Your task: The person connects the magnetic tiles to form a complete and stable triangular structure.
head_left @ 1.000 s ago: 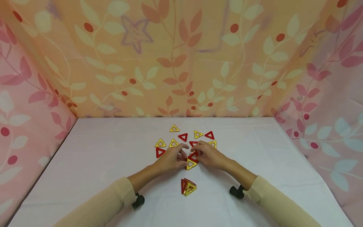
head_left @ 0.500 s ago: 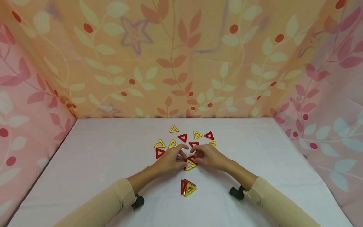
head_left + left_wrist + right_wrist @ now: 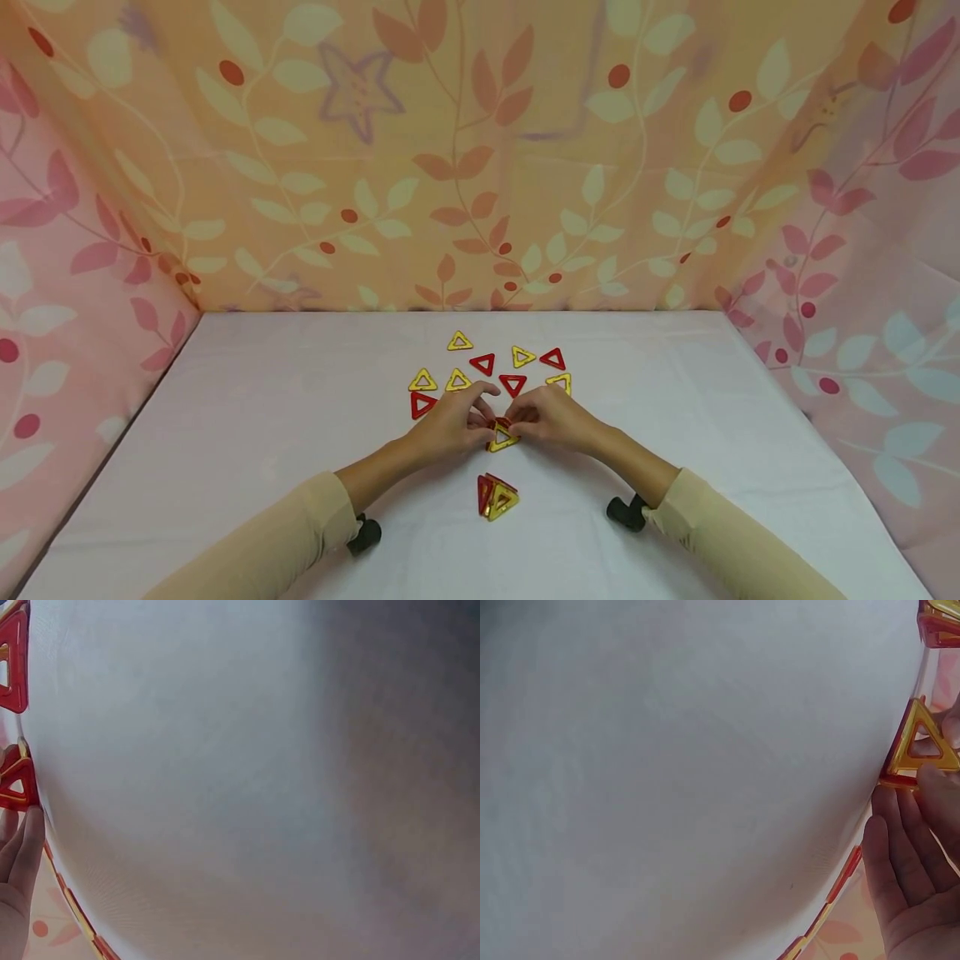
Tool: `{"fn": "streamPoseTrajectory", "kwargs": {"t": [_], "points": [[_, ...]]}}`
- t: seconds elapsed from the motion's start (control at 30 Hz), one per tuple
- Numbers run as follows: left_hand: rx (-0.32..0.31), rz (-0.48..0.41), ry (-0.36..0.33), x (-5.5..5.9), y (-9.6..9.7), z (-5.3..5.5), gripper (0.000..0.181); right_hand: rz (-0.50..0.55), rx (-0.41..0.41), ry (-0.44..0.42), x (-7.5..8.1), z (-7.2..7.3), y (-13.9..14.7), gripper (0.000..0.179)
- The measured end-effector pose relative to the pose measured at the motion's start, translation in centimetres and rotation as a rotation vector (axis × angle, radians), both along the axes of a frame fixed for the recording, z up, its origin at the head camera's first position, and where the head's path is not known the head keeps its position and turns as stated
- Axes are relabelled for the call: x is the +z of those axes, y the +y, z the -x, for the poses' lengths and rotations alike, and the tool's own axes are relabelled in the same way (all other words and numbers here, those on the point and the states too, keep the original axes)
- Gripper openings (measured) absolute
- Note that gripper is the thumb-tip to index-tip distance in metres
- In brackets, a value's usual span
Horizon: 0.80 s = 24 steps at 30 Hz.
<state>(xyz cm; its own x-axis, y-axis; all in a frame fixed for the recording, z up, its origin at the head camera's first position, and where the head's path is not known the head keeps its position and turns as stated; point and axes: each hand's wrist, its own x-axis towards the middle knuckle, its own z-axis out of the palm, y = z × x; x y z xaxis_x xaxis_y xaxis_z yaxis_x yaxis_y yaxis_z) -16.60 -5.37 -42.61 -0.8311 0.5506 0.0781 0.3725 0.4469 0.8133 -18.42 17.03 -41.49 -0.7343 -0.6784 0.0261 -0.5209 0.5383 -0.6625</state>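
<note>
Between both hands, a small cluster of triangular magnetic tiles stands on the table. Its yellow triangle tile (image 3: 501, 448) faces the near side, and a red triangle tile (image 3: 503, 422) leans behind it. My left hand (image 3: 453, 423) holds the cluster's left side, thumb in front; the left wrist view shows its fingertips at the base of a red tile (image 3: 28, 780). From the right, my right hand (image 3: 552, 417) pinches the cluster, its thumb against the yellow tile (image 3: 922, 761) in the right wrist view. The fingers partly hide the cluster's far side.
Nearer the front stands a pyramid of red and yellow tiles (image 3: 484, 493). Behind the hands lie several loose flat tiles, among them a red one (image 3: 513, 380), a yellow one (image 3: 413, 387) and a red one (image 3: 416, 406) by the left hand. Patterned cloth walls (image 3: 480, 208) surround the white table (image 3: 262, 417).
My right hand has moved slightly left and nearer, bringing the red tile up against the yellow one. The left hand has stayed nearly still. A loose red tile behind is now more visible.
</note>
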Motion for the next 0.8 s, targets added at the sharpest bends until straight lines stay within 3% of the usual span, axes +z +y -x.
{"fn": "streamPoseTrajectory", "kwargs": {"t": [0.8], "points": [[-0.004,0.031,0.047,-0.12,0.08,-0.12,0.053,-0.036,0.037,0.018,-0.2,-0.04,-0.26,0.017]]}}
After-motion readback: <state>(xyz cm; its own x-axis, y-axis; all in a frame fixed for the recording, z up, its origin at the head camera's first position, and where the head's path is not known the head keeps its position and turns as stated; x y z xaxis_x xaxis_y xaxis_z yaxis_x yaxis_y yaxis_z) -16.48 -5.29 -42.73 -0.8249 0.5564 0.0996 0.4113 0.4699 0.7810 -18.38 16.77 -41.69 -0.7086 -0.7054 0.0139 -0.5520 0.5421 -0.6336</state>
